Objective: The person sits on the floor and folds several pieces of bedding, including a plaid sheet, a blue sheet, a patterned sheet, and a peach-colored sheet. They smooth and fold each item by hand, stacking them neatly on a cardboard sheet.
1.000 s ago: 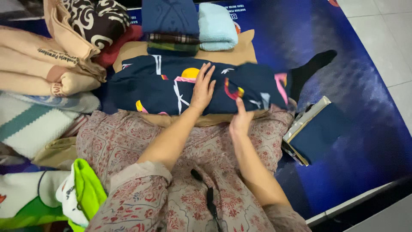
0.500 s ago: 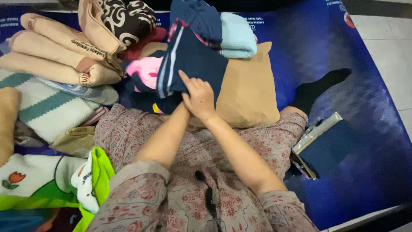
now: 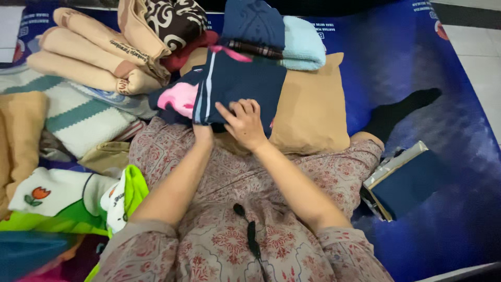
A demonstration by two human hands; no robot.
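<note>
A navy garment [image 3: 237,83] with a pink patch and white stripes lies folded into a small bundle on a tan cloth [image 3: 310,112] over my lap. My left hand [image 3: 202,133] grips the bundle's near edge from below, its fingers mostly hidden under the fabric. My right hand [image 3: 244,123] rests on top of the bundle's near edge, fingers slightly curled and pressing the fold down. Both forearms reach forward over my floral-patterned dress [image 3: 245,209].
Folded laundry rings the lap: beige rolls [image 3: 88,57], a brown-and-white patterned piece [image 3: 169,21], navy and light blue towels [image 3: 292,39], a white-and-green knit [image 3: 78,112], a green-and-white cloth [image 3: 68,201]. A dark blue packet [image 3: 404,180] lies right on the blue mat [image 3: 417,68]. My black-socked foot [image 3: 399,112] sticks out.
The navy garment, spread wide a second ago, has been folded over to the left into a compact bundle. Both hands came together at its near edge, uncovering the tan cloth.
</note>
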